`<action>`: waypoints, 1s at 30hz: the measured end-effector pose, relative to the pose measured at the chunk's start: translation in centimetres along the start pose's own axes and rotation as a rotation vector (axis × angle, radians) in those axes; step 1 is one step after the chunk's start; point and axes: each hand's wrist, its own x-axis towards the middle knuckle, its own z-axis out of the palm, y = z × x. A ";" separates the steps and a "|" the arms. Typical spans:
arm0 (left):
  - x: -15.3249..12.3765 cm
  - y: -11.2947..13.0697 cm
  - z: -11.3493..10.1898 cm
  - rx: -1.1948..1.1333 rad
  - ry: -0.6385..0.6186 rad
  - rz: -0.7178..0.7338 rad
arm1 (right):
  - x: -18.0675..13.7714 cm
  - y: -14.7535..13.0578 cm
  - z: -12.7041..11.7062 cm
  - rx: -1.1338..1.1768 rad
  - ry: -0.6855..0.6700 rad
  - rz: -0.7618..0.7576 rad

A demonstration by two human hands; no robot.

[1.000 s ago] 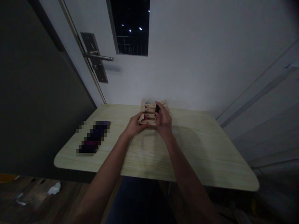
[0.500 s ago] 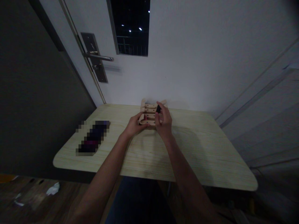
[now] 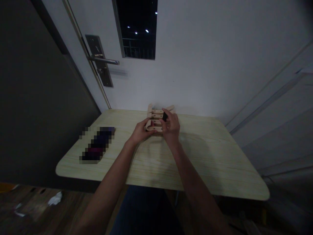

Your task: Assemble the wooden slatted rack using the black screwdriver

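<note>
A small pale wooden rack (image 3: 156, 112) with several slats and raised curved sides stands at the back of the table, close to the white door. My left hand (image 3: 140, 131) is closed around its near left corner, thumb along the front slat. In my right hand (image 3: 171, 127) a small black piece (image 3: 165, 116) is pinched between thumb and fingers, over the right part of the slats. Its exact kind is too dark to make out. Something reddish (image 3: 152, 123) shows inside the near left end of the rack. My right hand hides the rack's near right side.
The light wood-grain table (image 3: 205, 156) has rounded front corners. A dark blurred-out object (image 3: 97, 145) lies on its left part. Behind stands a door with a metal handle (image 3: 105, 60) and a dark window (image 3: 139, 29). Crumpled white paper (image 3: 55, 198) lies on the floor at left.
My right hand's fingertips have shifted slightly left with the black piece, which now sits a little lower over the slats. My left hand keeps its place on the rack.
</note>
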 end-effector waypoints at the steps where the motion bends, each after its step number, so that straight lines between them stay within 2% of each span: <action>1: 0.0 0.0 0.0 -0.001 0.000 0.001 | 0.0 -0.1 -0.1 -0.015 0.007 0.001; 5: 0.0 0.0 0.0 -0.002 0.006 -0.007 | 0.0 -0.2 -0.4 0.009 0.012 0.018; 11: -0.1 0.2 0.0 -0.008 -0.005 -0.021 | 0.0 0.2 -0.5 0.162 -0.087 -0.038; 16: -0.1 0.1 0.0 -0.005 -0.004 -0.028 | 0.2 0.4 -0.4 0.138 -0.011 0.032; 20: -0.1 0.0 0.0 0.004 -0.001 -0.021 | 0.2 0.1 -0.5 0.094 -0.001 0.088; 26: 0.0 0.0 0.0 0.007 -0.008 -0.019 | 0.2 -0.1 -0.6 0.086 -0.019 -0.005; 30: 0.0 0.2 -0.1 -0.005 -0.006 -0.018 | 0.0 0.2 -0.4 0.148 -0.123 -0.039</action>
